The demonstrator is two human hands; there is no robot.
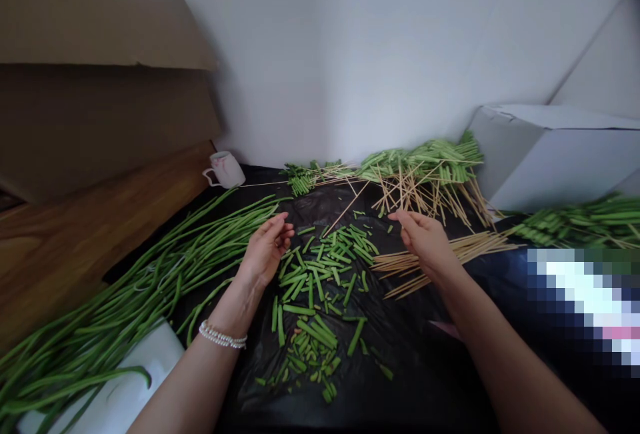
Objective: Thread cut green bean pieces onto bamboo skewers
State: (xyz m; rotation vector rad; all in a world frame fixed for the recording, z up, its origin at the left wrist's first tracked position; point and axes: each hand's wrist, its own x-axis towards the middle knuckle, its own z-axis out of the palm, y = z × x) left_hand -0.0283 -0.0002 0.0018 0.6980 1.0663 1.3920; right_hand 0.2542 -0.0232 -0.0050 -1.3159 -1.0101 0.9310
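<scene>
Cut green bean pieces lie scattered on a black plastic sheet. At their upper left is my left hand, fingers curled with thumb and fingertips together; anything in them is too small to make out. My right hand hovers by the loose wooden skewers, thumb and index finger pinched; what they hold, if anything, cannot be made out. Behind it are skewered bean pieces, their bare sticks pointing forward. Long whole beans spread to the left of my left hand.
A white mug stands at the back left, beside a large cardboard box. A white box is at the back right, with more skewered beans before it. A white object lies partly under the long beans. A wall rises behind.
</scene>
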